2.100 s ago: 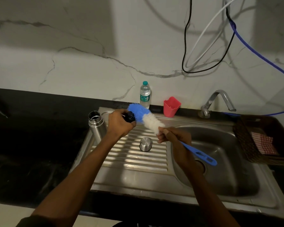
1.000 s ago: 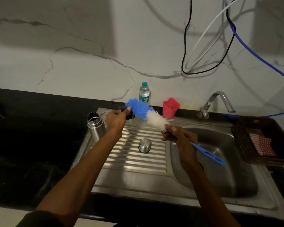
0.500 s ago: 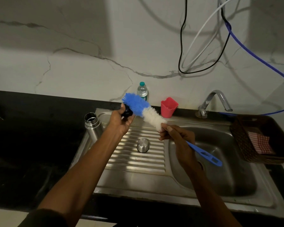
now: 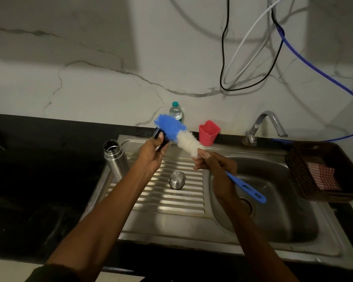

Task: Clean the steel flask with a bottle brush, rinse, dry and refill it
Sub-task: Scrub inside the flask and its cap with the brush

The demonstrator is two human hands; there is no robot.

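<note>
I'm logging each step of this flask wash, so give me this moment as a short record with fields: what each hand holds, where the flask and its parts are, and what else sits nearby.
left hand: holds a small black stopper against the blue bristles
right hand: grips the bottle brush just below its white bristles
steel flask: upright, open, at the drainboard's left edge
steel cap: on the drainboard, apart from the flask
tap: no water seen running
nearby: water bottle, red cup, basket with checked cloth
</note>
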